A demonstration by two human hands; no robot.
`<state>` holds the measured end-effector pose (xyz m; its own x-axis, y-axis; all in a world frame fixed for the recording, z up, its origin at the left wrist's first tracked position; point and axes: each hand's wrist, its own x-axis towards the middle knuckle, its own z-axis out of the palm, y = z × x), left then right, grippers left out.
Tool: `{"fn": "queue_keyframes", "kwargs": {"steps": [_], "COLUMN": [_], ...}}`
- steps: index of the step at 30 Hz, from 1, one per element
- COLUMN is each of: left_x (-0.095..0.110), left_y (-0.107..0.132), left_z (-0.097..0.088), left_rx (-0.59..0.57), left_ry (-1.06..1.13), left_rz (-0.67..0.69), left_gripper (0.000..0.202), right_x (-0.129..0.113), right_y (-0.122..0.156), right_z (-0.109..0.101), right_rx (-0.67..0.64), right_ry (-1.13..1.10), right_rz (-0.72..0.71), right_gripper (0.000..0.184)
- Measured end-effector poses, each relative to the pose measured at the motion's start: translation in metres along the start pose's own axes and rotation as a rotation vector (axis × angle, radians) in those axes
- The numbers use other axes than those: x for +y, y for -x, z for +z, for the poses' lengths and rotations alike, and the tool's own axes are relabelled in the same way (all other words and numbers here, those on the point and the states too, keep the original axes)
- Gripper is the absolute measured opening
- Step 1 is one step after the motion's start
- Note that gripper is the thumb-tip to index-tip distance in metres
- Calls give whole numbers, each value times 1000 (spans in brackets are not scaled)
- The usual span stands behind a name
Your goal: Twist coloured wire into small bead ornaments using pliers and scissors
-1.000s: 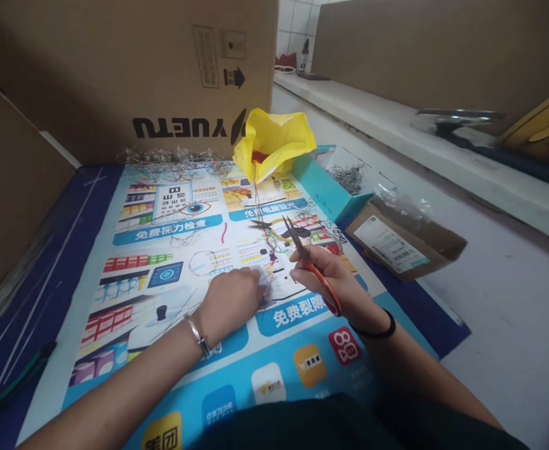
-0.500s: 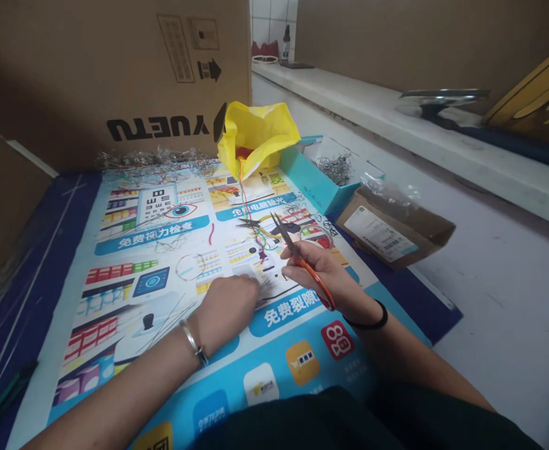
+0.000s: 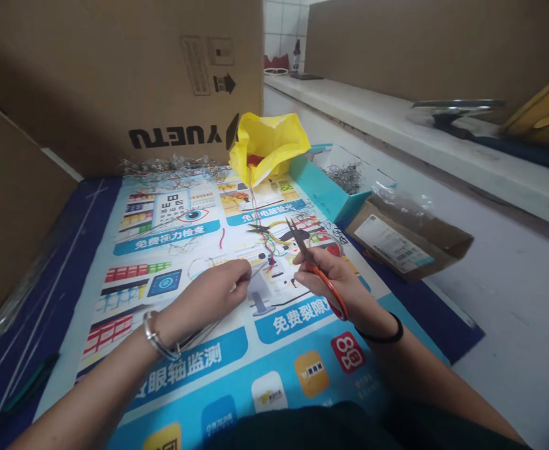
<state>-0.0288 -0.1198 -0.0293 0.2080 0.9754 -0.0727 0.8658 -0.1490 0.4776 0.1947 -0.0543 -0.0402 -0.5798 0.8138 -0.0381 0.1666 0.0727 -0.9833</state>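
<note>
My left hand [image 3: 222, 284] is closed, palm down, over the printed sheet [image 3: 237, 275]. It pinches a bundle of thin wires [image 3: 259, 269] that poke out past the fingertips and trail back under the wrist. In my right hand [image 3: 335, 278] are scissors with orange handles [image 3: 329, 289], their blades pointing up and away, slightly apart. Just beyond the blades lie yellow-handled pliers [image 3: 259, 229] on the sheet. Red and green cords [image 3: 253, 200] run past the pliers from an open yellow bag [image 3: 274, 147]. A short red piece of cord [image 3: 222, 237] lies left of them.
A teal box [image 3: 324, 190] with a tangle of thin wire stands at the back right, beside a brown carton [image 3: 406, 240] holding clear plastic. Tangled wire and plastic [image 3: 171, 172] lie along the large cardboard wall [image 3: 115, 81]. A white ledge [image 3: 372, 103] runs along the right.
My left hand has turned and lifted a little, and the wires in it have swung toward me under the wrist. The scissors stay in my right hand. The whole view has shifted slightly.
</note>
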Motion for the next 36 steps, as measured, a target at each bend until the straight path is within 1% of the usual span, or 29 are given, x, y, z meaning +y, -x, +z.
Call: {"fn": "queue_keyframes", "kwargs": {"steps": [3, 4, 6, 8, 10, 12, 14, 18, 21, 25, 28, 32, 36], "left_x": [-21, -28, -42, -54, -63, -70, -75, -82, -85, -87, -88, -88, -87], "left_y": [20, 28, 42, 55, 65, 72, 76, 80, 81, 81, 79, 78, 78], "left_z": [-16, -19, -19, -14, -8, -1, 4, 13, 15, 16, 17, 18, 18], "left_rx": [199, 274, 404, 505, 599, 643, 616, 489, 477, 443, 441, 442, 431], "left_ry": [338, 439, 587, 634, 598, 549, 517, 508, 490, 464, 478, 497, 472], "left_rz": [-93, -136, -222, -281, -301, -300, -299, -336, -361, -362, -356, -341, -348], "left_gripper": [9, 9, 15, 21, 18, 18, 18, 15, 14, 14, 13, 13, 13], "right_x": [3, 5, 9, 14, 18, 22, 24, 22, 17, 12, 12, 11, 3], "right_y": [-1, -2, -4, -6, -8, -9, -10, -13, -16, -19, -20, -21, -22], "right_z": [1, 2, 3, 5, 7, 9, 11, 14, 19, 27, 32, 38, 45], "right_rx": [-12, -26, -21, -39, -77, -135, -182, -225, -251, -345, -398, -426, -457], "right_ry": [57, 75, 122, 154, 187, 209, 215, 268, 282, 324, 385, 469, 524], "right_rz": [30, 36, 54, 60, 81, 104, 116, 107, 96, 70, 43, 25, 4], "right_gripper": [24, 24, 25, 26, 28, 29, 28, 27, 26, 22, 19, 19, 19]}}
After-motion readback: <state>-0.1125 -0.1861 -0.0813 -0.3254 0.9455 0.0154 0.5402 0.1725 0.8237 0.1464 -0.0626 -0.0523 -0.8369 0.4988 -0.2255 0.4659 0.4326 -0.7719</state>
